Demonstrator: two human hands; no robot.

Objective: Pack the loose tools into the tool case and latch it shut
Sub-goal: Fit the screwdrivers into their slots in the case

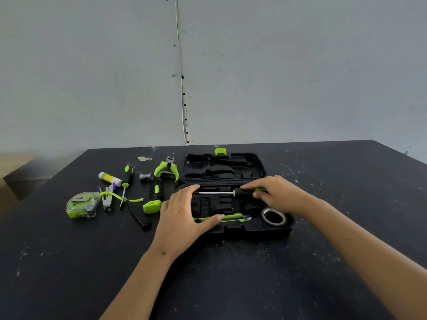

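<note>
Seating the screwdriver (233, 192) w/ right hand (275, 195) pinching its handle over the tool case (231, 229) base, near the hinge. Left hand (182, 213) rests open on the case edge — brace there, line shaft w/ slot, press flat.

A black tabletop (69, 262), scuffed and flecked with pale marks, is filling the lower half. A pale grey wall (300, 77) is rising behind it, a thin white cable (181, 72) running down at 12 o'clock.
</note>
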